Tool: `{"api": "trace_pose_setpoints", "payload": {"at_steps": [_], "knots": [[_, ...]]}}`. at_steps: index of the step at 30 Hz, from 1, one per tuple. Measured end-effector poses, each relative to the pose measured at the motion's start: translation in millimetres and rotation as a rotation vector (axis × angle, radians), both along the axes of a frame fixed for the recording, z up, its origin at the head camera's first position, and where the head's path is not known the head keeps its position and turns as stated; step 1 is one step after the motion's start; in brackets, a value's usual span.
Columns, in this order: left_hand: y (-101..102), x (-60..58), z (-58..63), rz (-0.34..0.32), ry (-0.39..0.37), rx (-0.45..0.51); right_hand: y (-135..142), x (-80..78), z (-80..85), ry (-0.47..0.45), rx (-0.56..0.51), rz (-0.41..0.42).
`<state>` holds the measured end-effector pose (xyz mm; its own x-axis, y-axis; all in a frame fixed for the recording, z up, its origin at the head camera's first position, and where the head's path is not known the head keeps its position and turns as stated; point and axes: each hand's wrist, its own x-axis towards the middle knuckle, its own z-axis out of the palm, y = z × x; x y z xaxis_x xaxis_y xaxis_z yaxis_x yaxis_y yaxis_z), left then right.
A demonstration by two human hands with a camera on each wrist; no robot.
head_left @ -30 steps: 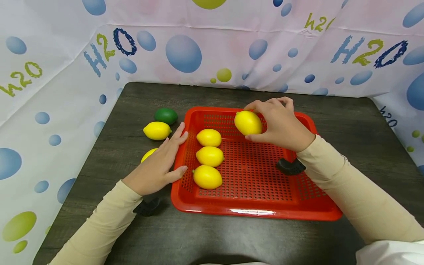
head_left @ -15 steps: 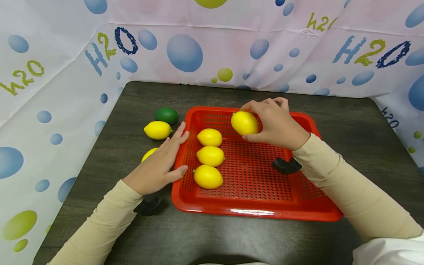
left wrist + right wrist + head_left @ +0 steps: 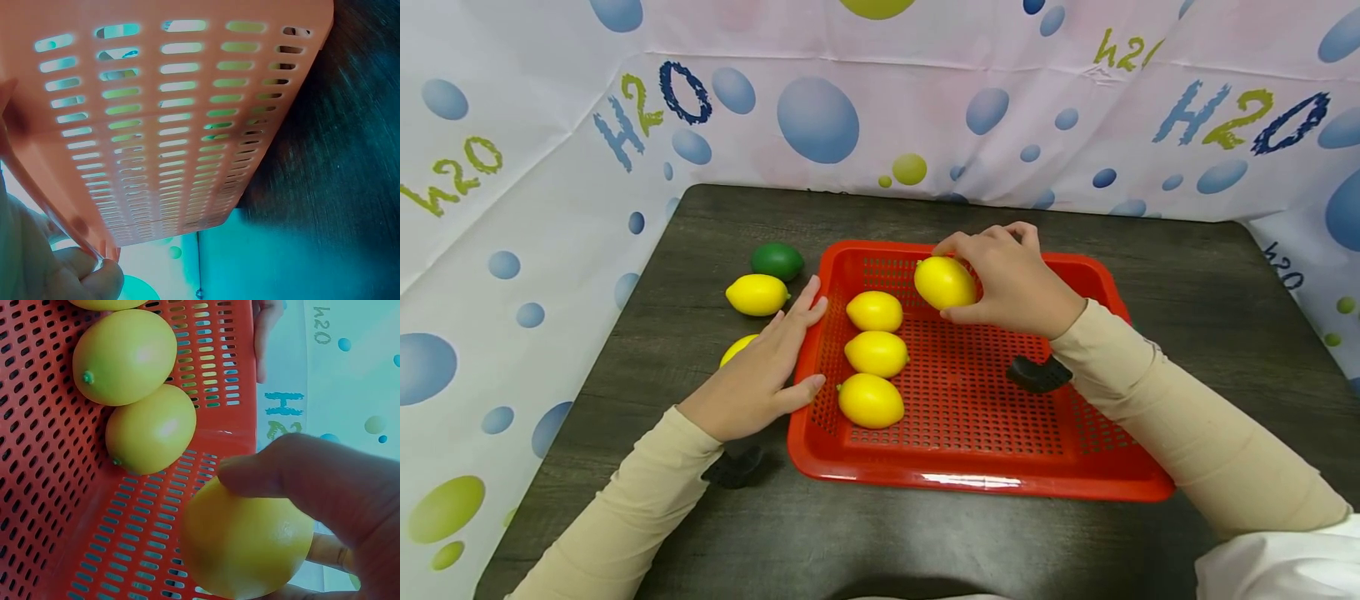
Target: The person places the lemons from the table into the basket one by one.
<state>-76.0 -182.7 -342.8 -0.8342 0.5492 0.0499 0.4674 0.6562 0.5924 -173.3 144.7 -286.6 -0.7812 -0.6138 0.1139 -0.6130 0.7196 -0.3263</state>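
My right hand pinches a yellow lemon between thumb and fingers, above the back part of a red perforated plastic basket. In the right wrist view that lemon hangs close to the basket's end, with the thumb on its top. Along the basket's left side lie a back lemon, a middle lemon and a front lemon in a column. My left hand rests against the left rim with fingers extended. Its fingertips touch the rim in the left wrist view.
Left of the basket lie a green lemon-shaped fruit, a yellow lemon and another lemon partly hidden by my left hand. All stand on a dark wooden table. A patterned curtain hangs behind it.
My right hand has moved slightly left with the lemon, toward the column of lemons. The left hand and the basket have stayed in place.
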Motion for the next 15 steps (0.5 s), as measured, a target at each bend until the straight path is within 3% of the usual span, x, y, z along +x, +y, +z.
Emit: {"api": "trace_pose_setpoints", "payload": {"at_steps": [15], "knots": [[0,-0.4,-0.6,0.002,-0.003,-0.002,-13,3.9,-3.7,0.010,0.008,0.045]]}}
